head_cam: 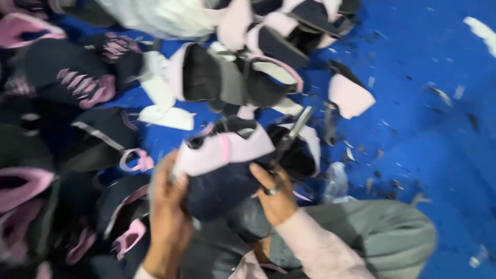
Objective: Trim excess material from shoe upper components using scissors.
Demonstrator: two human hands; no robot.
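Low in the middle of the frame, the left hand grips the left edge of a dark navy and pink shoe upper, fingers curled around the fabric. The right hand is closed around the handles of a pair of scissors — the blades point up and to the right, lying just over the upper's right side. The upper is held above the person's lap, over grey trousers, not resting on anything.

To the left and along the top of the frame lies a loose heap of similar uppers in black, navy and pink, with white liner pieces among them. All of it sits on a blue floor covering strewn with small offcuts.

What could go wrong, as I judge it: the blades are close to the left fingers (the frame is blurred, so the exact gap is unclear), and a snip made while the fabric shifts could nick a finger or cut into the wrong part. The soft upper could also fold and hide the cutting line.

No box, bin or tray shows anywhere — pieces and scraps lie loose.
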